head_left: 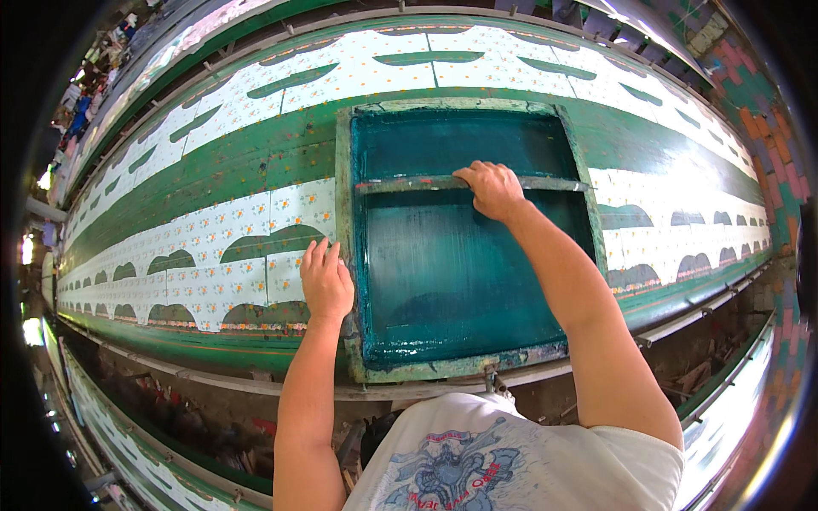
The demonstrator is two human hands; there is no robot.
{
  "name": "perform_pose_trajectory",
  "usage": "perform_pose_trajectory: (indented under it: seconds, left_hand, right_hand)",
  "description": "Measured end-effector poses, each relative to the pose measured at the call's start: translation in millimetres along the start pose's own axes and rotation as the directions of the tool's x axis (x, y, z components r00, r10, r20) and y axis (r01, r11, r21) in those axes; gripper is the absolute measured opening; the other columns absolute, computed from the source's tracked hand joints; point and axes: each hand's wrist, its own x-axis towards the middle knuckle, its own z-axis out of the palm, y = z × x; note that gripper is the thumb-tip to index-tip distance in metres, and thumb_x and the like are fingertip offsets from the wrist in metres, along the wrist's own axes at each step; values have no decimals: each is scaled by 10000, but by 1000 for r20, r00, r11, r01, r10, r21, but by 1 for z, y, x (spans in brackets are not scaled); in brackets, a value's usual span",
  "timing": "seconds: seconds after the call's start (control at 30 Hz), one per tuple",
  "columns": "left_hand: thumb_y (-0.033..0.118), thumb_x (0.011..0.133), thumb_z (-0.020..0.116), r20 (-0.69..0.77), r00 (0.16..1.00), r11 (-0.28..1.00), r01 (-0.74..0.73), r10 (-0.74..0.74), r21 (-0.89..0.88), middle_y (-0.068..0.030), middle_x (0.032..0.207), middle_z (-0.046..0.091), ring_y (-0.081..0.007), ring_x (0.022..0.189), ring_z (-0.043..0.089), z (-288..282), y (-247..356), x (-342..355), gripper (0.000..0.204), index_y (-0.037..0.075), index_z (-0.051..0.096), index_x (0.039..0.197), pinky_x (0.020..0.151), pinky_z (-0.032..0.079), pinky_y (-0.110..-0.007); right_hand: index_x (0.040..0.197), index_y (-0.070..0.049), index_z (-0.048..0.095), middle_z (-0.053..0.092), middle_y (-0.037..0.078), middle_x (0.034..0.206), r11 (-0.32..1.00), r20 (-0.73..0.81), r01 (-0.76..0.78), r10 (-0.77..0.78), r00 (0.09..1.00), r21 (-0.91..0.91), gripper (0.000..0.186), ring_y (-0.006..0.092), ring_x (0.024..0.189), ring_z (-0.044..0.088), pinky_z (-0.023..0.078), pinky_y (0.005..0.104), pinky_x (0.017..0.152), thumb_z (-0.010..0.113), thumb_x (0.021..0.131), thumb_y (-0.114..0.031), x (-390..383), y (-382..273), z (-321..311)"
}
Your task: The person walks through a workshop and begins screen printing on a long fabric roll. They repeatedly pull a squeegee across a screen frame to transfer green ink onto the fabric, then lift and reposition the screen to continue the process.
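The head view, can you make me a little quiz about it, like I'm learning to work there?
1. True or false: the right hand is on the bar.
2. Which side of the frame is the left hand by?
A: the person's left
B: the person's right
C: the far side
3. Fill in the colour: the table is ____.

Key: 1 true; 2 A; 3 green.

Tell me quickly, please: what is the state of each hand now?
Left hand: open, beside the frame's left edge; contact unclear.
Right hand: closed on the long bar across the frame.
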Motion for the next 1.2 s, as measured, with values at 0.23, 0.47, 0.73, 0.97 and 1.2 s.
perform_pose_trajectory:
  seconds: [0.23,0.47,0.73,0.97,1.2]
  left_hand:
    - [122,1069,662,-12,1000,1000,18,-18,18,-193,1504,698,-467,1481,572,-2,2,-2,356,13,759,1394,1237,477,-590]
    - [117,1060,661,-13,999,998,38,-37,54,-193,1481,703,-462,1463,582,-4,4,-3,343,0,757,1368,1221,484,-594]
    - [114,1032,676,-26,998,999,51,-51,7,-198,1471,710,-473,1433,601,-7,5,1,357,-9,754,1359,1204,491,-603]
    - [80,1042,646,7,997,997,77,-77,-19,-210,1462,719,-488,1423,603,-10,6,3,347,-23,760,1354,1231,479,-587]
    - [87,1031,667,10,999,998,50,-50,-24,-211,1472,711,-492,1431,604,-8,4,4,354,-12,757,1358,1210,489,-605]
  right_hand:
    - [1413,-222,780,773,78,1269,998,-81,52,-55,995,-47,503,303,1242,756,595,465,1063,771,936,-62,48,22,15]
    - [1327,-205,797,786,80,1240,992,-76,128,-127,989,11,447,316,1176,779,609,461,1043,788,908,-50,8,18,9]
    - [1345,-206,797,780,102,1214,998,-191,50,-56,980,-39,432,326,1191,783,627,482,1036,746,948,-43,109,53,3]
    - [1356,-195,808,788,107,1260,998,-183,55,-56,982,-10,464,346,1222,776,630,489,1068,756,930,-18,155,80,18]
    - [1310,-145,821,812,162,1324,999,77,40,-40,996,3,389,403,1275,762,613,527,1093,691,946,-106,169,88,-14]
